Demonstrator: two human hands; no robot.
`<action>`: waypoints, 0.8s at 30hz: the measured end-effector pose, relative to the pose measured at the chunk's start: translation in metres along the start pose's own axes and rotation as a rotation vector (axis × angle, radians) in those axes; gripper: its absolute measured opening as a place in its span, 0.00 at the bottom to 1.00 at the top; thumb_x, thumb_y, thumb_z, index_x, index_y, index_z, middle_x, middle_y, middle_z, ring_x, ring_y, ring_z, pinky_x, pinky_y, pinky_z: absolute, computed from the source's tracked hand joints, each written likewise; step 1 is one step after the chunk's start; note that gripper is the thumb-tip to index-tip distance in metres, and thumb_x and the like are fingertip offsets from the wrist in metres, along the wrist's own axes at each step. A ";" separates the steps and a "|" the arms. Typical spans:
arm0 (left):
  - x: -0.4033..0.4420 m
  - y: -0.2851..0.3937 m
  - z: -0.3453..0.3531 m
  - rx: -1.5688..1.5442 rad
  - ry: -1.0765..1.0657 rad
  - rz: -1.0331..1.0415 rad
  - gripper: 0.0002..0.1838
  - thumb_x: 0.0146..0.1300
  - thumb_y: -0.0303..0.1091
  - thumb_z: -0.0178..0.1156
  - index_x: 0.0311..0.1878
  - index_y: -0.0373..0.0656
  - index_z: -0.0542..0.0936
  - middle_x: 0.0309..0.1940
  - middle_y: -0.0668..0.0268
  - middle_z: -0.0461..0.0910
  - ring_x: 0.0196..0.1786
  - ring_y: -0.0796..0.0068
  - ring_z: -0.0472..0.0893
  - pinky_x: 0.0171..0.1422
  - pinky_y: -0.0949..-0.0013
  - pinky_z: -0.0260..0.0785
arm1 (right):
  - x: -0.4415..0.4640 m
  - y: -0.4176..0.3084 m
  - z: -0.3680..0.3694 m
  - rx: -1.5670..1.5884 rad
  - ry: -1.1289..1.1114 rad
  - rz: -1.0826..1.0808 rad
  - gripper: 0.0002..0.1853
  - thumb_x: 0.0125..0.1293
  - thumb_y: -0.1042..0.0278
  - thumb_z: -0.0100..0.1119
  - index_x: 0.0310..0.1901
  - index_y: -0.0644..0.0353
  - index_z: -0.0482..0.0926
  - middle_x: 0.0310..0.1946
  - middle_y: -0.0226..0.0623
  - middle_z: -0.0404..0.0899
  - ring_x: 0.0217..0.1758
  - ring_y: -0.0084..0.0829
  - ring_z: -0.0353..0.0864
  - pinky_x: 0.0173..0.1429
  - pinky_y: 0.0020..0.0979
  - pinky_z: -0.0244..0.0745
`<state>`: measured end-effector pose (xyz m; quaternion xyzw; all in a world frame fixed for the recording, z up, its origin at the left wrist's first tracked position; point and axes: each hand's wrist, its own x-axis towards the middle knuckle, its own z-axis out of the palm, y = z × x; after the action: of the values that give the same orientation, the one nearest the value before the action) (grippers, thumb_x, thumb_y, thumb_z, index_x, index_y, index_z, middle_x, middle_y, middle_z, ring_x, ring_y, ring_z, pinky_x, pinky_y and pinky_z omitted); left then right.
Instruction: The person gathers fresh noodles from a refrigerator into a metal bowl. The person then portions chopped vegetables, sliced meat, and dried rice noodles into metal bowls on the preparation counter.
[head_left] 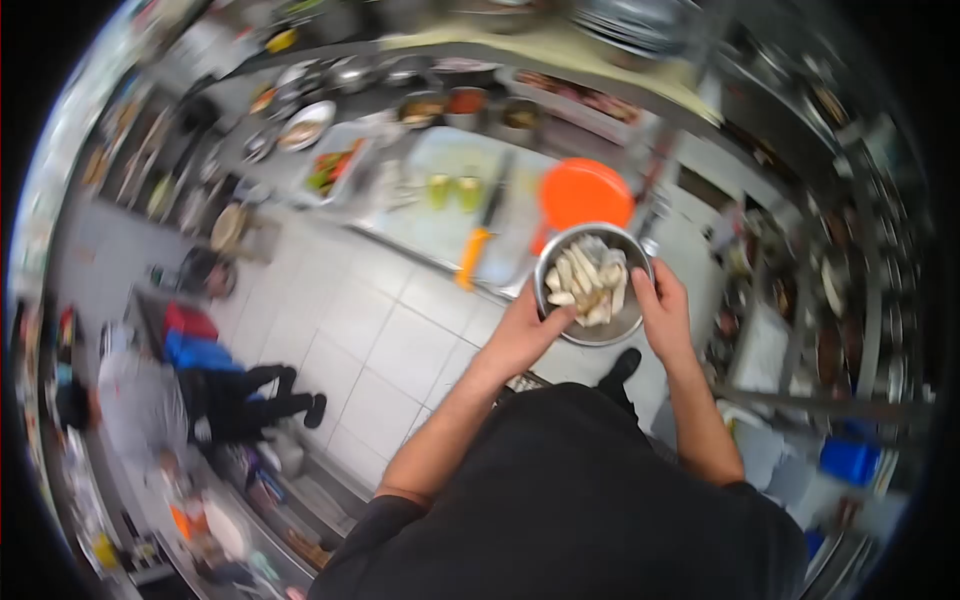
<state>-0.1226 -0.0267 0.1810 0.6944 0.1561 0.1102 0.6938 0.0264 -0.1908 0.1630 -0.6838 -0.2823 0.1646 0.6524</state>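
Note:
Between my two hands I hold a round metal bowl [628, 322] in front of my body. Pale, whitish strips of food [582, 275] lie in it; their exact kind I cannot make out. My left hand [527, 332] grips the bowl's left rim, with the thumb over the inside. On the right rim, my right hand [664, 305] is closed with its thumb on top. Just beyond the bowl is an orange round lid or plate [587, 193]. A knife with a yellow handle [472, 258] lies on the white cutting board [420, 225], beside green vegetable pieces [453, 192].
A tray of cut vegetables [335, 170] stands left of the board, and several metal containers [465, 108] line the counter's back. Above them runs a shelf [550, 45] with stacked plates. A person in a grey shirt [140, 405] bends at a counter at left. Shelving [800, 310] stands right.

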 end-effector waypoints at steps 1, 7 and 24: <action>-0.013 -0.002 -0.025 -0.023 0.011 -0.001 0.30 0.70 0.33 0.62 0.70 0.33 0.65 0.61 0.60 0.76 0.63 0.73 0.74 0.68 0.67 0.68 | -0.001 -0.010 0.030 0.051 -0.038 0.012 0.11 0.77 0.68 0.55 0.53 0.65 0.78 0.36 0.26 0.79 0.37 0.16 0.73 0.42 0.24 0.72; -0.108 0.001 -0.166 -0.190 0.310 -0.174 0.28 0.72 0.34 0.60 0.71 0.35 0.66 0.60 0.60 0.77 0.57 0.72 0.80 0.55 0.65 0.80 | 0.011 -0.015 0.189 -0.082 -0.483 0.063 0.15 0.76 0.64 0.58 0.56 0.65 0.76 0.39 0.31 0.82 0.39 0.19 0.77 0.44 0.27 0.76; -0.204 -0.097 -0.443 -0.613 1.002 -0.215 0.23 0.74 0.34 0.55 0.68 0.39 0.69 0.59 0.60 0.80 0.53 0.68 0.84 0.50 0.62 0.81 | 0.404 0.129 0.483 -1.070 -0.314 -0.250 0.25 0.66 0.70 0.55 0.66 0.56 0.73 0.59 0.54 0.77 0.62 0.54 0.78 0.62 0.51 0.76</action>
<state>-0.4815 0.3081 0.1026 0.3063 0.4951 0.3934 0.7115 0.0795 0.4389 0.0485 -0.8476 -0.4987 0.0198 0.1801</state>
